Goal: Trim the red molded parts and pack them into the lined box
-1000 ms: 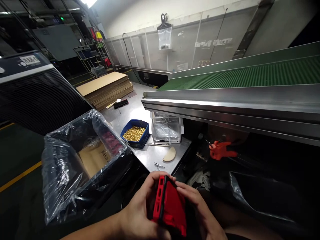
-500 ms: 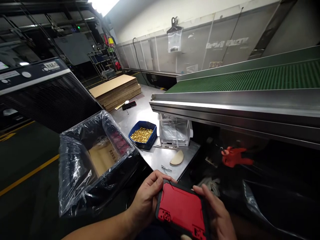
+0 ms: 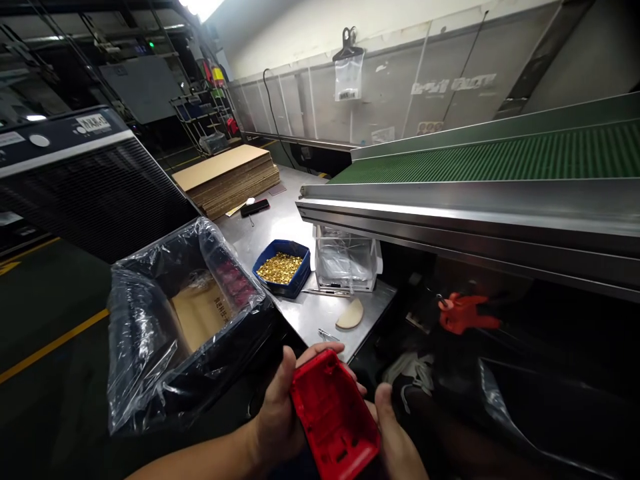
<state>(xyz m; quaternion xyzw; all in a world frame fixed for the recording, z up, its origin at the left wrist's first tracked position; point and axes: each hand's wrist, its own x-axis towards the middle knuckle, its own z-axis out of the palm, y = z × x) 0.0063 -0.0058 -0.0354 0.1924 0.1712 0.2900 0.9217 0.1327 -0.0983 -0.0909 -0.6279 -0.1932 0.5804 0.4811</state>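
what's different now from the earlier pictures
The red shell has been turned over: first its edge showed, then its outer face, and now its hollow inside faces the camera. The left hand and right hand are still on it. The blue bin and pale half-round piece stayed put.

Most fingers of the left hand (image 3: 280,410) are hidden behind the red shell (image 3: 337,417), whose outer side faces away. The right hand (image 3: 397,440) is cut off below by the bottom edge, and its fingers are partly covered. Ahead of the left hand, the gold-coloured pieces (image 3: 281,268) (a whole heap) are too small to tell their shape. Farther left of that hand, print on the cardboard (image 3: 197,317) is unreadable. Beyond the right hand, the conveyor (image 3: 475,203) runs out of the right edge and hides part of the clear bin (image 3: 346,263).
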